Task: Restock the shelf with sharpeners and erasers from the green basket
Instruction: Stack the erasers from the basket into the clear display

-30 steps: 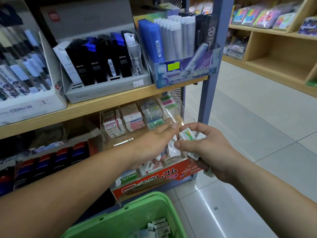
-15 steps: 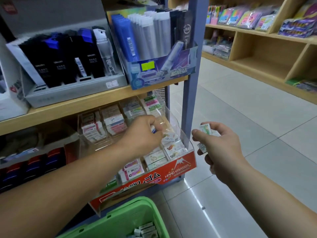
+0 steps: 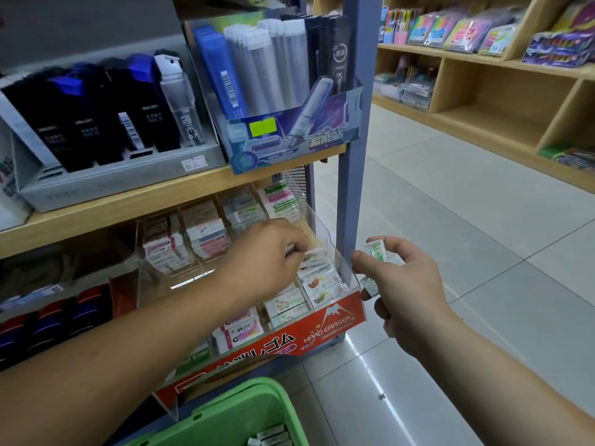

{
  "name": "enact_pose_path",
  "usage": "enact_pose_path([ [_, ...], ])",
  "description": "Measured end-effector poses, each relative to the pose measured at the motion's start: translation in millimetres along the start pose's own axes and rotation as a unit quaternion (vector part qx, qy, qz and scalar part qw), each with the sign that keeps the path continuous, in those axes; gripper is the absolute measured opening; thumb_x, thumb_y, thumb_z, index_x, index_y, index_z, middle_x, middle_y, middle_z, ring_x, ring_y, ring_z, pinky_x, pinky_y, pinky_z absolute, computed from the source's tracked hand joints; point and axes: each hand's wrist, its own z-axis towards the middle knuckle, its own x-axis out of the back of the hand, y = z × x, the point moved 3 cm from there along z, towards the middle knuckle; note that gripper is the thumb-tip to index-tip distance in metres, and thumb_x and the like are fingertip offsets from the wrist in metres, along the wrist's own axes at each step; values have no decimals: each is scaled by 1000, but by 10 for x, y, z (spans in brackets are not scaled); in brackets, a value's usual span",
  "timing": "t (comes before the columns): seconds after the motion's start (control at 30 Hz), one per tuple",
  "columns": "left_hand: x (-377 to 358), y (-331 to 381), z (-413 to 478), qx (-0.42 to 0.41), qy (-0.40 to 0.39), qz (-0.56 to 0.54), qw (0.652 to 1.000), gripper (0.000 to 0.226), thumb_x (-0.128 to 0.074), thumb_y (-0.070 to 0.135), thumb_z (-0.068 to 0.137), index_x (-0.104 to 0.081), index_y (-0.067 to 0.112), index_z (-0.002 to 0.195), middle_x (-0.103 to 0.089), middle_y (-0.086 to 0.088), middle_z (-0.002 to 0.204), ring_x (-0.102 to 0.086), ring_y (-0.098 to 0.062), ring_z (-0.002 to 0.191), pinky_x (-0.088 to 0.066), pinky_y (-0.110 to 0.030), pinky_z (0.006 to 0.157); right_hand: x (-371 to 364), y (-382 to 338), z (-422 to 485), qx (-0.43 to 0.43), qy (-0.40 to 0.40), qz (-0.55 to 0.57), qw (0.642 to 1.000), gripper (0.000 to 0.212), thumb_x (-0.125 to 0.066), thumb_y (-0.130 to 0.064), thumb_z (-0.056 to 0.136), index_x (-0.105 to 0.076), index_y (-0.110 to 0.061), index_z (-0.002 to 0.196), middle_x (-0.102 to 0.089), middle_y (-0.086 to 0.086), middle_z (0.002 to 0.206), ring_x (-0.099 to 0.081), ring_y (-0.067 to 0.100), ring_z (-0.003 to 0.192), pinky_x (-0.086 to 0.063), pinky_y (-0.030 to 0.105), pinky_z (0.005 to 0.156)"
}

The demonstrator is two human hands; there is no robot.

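A clear acrylic eraser display point(image 3: 328, 226) with a red "HARD ERASER" front sits on the lower shelf, its compartments filled with wrapped erasers point(image 3: 320, 280). My left hand point(image 3: 264, 255) reaches into the right rear compartment, fingers curled down and pinching a small eraser that is mostly hidden. My right hand point(image 3: 405, 284) hovers just right of the display and grips several wrapped erasers point(image 3: 375, 251), one sticking up between thumb and forefinger. The green basket point(image 3: 231, 413) is at the bottom edge, with a few erasers point(image 3: 270, 434) lying in it.
A wooden shelf board point(image 3: 128, 204) above carries a grey tray of pencil-lead cases point(image 3: 122, 175) and a blue box of tubes point(image 3: 289, 136). A blue-grey upright post point(image 3: 354, 123) stands by the display. Tiled floor point(image 3: 450, 220) and wooden shelving point(image 3: 483, 101) lie to the right.
My left hand moved away from my right hand and into the display's right rear compartment. My right hand drew back to the right with its erasers. The view shifted right.
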Motion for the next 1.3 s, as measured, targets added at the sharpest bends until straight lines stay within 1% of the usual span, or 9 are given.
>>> enact_pose_path([
  [0.13,-72,38,9,70,-63,-58,994,15,-72,21,94,-77,29,106,-68,18,107,-62,-3,105,-50,-18,84,-1,6,1,-6,2,6,1000,23,-79,-23,91,-69,-26,112,-76,11,95,-53,4,33,-33,17,34],
  [0.3,-113,-18,-1,118,-121,-122,978,14,-75,23,94,-78,29,106,-69,14,120,-61,-6,116,-47,-25,95,13,0,-19,-14,-6,14,1000,24,-80,-22,91,-69,-25,113,-76,12,94,-54,5,33,-33,17,34],
  [0.5,-113,41,38,79,-193,-59,976,18,-79,25,91,-79,33,106,-71,17,115,-64,-6,111,-53,-31,100,-2,-6,-27,-12,-2,-1,1000,24,-80,-22,91,-70,-26,113,-74,12,95,-53,3,32,-32,17,33],
  [0.63,-133,127,45,50,-234,-78,968,23,-77,24,92,-77,33,113,-70,20,110,-67,-3,101,-57,-22,82,-9,-77,-74,21,-3,-9,1000,24,-78,-17,91,-69,-22,113,-68,10,84,-50,4,30,-30,14,31],
  [0.77,-15,138,5,81,-184,-205,958,14,-64,32,102,-74,31,111,-72,8,101,-63,1,62,-50,-19,52,-38,-172,-130,73,-12,-26,997,22,-77,-12,92,-69,-21,111,-70,6,87,-60,2,40,-39,15,34],
  [0.9,74,127,-91,213,-202,-507,810,37,-44,39,108,-68,13,120,-62,-10,94,-56,-17,68,-39,-32,54,-145,-241,-252,50,-96,-18,994,24,-81,-13,88,-70,-19,109,-78,5,80,-73,11,53,-47,19,38],
  [0.97,116,106,-122,230,-183,-563,773,35,-47,32,105,-67,9,121,-65,-12,99,-60,-23,76,-43,-37,62,-219,-267,-333,30,-153,-9,988,26,-82,-14,86,-69,-16,108,-79,3,77,-78,22,63,-52,22,41],
  [1.13,56,24,-205,216,-119,-436,866,20,-52,11,105,-67,18,115,-68,-8,100,-59,-19,83,-46,-35,66,-415,-181,-429,-7,-202,1,979,27,-82,-6,85,-69,-10,109,-79,14,83,-78,28,67,-53,22,44],
  [1.3,0,-15,-246,262,-33,-513,817,23,-49,13,108,-68,16,119,-67,-8,104,-60,-19,88,-53,-30,68,-548,-90,-444,-5,-208,-11,978,18,-79,-17,92,-69,-12,105,-77,9,75,-72,17,51,-43,17,35],
])
